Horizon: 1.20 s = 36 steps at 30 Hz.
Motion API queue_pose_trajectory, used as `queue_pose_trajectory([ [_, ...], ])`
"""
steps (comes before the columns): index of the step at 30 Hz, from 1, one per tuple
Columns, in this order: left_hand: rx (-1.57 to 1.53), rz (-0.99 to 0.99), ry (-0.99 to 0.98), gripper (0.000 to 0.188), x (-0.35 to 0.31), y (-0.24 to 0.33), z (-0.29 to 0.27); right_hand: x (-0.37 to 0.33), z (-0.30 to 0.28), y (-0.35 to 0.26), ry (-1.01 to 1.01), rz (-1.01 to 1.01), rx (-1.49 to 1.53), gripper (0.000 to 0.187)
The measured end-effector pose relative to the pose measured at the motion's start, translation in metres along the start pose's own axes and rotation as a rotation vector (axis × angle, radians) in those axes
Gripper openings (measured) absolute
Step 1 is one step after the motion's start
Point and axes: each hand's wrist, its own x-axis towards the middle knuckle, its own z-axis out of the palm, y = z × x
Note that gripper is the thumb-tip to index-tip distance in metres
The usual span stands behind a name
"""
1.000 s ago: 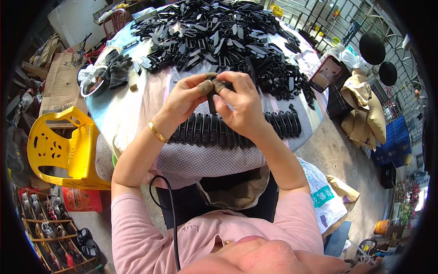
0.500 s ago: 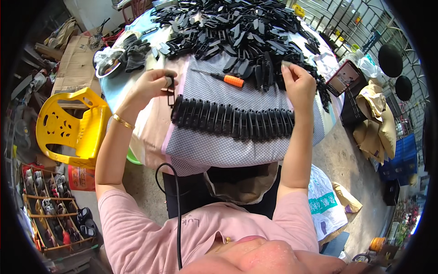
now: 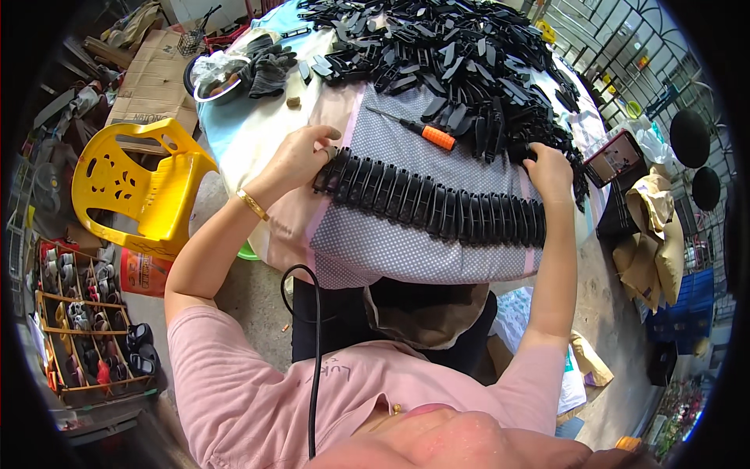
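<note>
Row of black clips (image 3: 433, 205) is laid across the dotted cloth (image 3: 406, 254). Left hand (image 3: 299, 159) is closed on its left end clip; right hand (image 3: 548, 170) is curled on one at the pile (image 3: 437, 47). Risk: row could be knocked askew by a nudge.

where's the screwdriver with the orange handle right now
In the head view the orange-handled screwdriver lies on the dotted cloth, between the row of black parts and the big pile of black parts, untouched by either hand.
</note>
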Motion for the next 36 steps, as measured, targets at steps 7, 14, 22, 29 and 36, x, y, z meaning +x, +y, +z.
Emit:
queue_pose_trajectory([
  [7,0.138,0.183,-0.186,0.029,0.016,-0.001,-0.007,0.002,0.001,0.002,0.170,-0.104,0.187,0.017],
  [14,0.308,0.229,-0.319,0.026,0.031,0.014,-0.011,0.001,-0.009,-0.018,0.446,-0.287,0.608,0.017],
  [22,0.128,0.321,-0.089,0.044,0.090,0.100,0.055,-0.004,-0.030,-0.080,0.413,-0.152,1.239,0.023],
  [29,0.317,0.298,0.049,0.031,0.113,0.120,0.097,-0.016,-0.016,-0.072,0.323,-0.180,1.356,0.018],
  [36,-0.764,0.099,-0.134,0.032,0.089,0.116,0.071,-0.016,-0.011,-0.070,0.538,-0.305,1.137,0.019],
])
